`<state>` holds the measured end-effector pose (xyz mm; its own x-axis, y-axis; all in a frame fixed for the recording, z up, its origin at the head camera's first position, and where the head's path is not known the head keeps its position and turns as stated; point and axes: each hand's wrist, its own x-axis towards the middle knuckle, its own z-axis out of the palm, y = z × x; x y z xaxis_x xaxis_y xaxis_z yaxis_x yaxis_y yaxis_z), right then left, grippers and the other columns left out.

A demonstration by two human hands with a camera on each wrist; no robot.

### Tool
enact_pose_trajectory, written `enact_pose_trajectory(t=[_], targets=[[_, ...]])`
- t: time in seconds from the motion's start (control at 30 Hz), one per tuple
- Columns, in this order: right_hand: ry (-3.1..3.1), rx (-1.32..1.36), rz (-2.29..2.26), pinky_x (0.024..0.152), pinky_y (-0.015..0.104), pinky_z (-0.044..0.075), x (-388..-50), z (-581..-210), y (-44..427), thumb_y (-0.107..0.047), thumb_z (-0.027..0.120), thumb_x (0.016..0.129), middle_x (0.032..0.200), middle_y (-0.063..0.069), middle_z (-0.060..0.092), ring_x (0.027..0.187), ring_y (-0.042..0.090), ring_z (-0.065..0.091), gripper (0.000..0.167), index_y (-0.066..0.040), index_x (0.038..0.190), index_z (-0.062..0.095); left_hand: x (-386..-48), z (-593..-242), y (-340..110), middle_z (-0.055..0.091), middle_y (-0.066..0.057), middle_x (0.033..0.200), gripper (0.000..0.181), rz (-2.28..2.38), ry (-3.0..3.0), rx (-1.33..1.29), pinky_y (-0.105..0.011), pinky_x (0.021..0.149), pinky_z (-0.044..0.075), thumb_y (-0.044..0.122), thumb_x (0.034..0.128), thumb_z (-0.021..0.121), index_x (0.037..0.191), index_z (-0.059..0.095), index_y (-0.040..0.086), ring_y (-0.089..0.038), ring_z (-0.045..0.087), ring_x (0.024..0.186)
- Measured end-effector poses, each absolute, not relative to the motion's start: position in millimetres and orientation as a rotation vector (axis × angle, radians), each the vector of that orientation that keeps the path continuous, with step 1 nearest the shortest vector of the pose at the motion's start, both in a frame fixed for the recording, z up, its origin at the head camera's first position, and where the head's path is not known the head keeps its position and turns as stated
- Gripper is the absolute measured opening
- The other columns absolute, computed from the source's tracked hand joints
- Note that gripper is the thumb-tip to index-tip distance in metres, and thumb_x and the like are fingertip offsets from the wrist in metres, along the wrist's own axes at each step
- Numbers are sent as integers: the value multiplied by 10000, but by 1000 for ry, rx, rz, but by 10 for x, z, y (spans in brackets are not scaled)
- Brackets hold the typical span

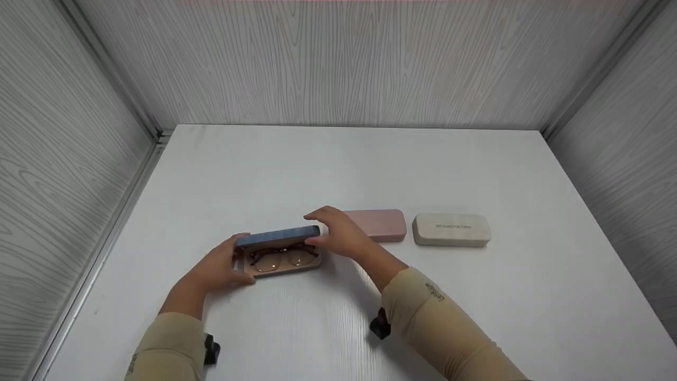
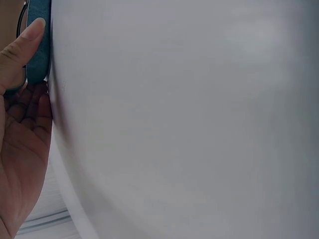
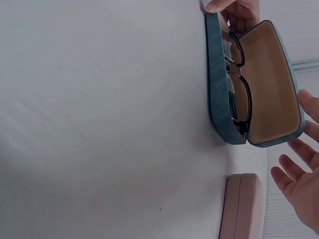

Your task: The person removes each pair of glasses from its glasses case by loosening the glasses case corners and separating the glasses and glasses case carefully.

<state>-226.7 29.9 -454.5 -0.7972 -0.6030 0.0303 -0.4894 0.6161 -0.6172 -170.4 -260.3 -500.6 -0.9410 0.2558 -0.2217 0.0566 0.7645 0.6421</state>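
Observation:
A blue glasses case (image 1: 277, 236) stands with its lid raised on the left part of the table, glasses (image 1: 284, 257) lying in its tan inside. The left hand (image 1: 216, 267) grips the case's left end, thumb at the front; in the left wrist view its thumb presses the blue wall (image 2: 39, 55). At the case's right end is the right hand (image 1: 341, 233), thumb by the lid's edge. In the right wrist view the thumb of the right hand (image 3: 301, 169) touches the rim of the lid (image 3: 273, 84), with the other fingers spread.
A pink case (image 1: 382, 225) lies closed just right of the blue one, partly behind the right hand. Farther right lies a closed cream case (image 1: 452, 230) with small lettering. Wood-grain panels (image 1: 338, 63) stand along the back and both sides of the white table (image 1: 338, 169).

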Motion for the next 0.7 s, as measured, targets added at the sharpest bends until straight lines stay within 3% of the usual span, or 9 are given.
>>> enact_pose_trajectory(t=[0.47, 0.7], targets=[[3088, -1461, -385, 954, 327, 384, -1975, -4547, 199, -339, 685, 810, 1292, 34, 453, 1150, 197, 439, 474, -199, 1239, 541, -1703, -4993, -2596, 330, -180, 1417, 1046, 957, 2668, 227, -522, 1045, 237, 421, 625, 812, 1438, 229, 115, -368, 289, 1306], [3150, -1801, -90, 870, 347, 427, -1856, -4565, 104, -327, 579, 885, 1254, 42, 483, 1109, 207, 459, 353, -190, 1210, 560, -1710, -5008, -2597, 359, -167, 1401, 1051, 968, 2668, 234, -513, 1046, 243, 410, 617, 822, 1435, 235, 105, -351, 319, 1291]])
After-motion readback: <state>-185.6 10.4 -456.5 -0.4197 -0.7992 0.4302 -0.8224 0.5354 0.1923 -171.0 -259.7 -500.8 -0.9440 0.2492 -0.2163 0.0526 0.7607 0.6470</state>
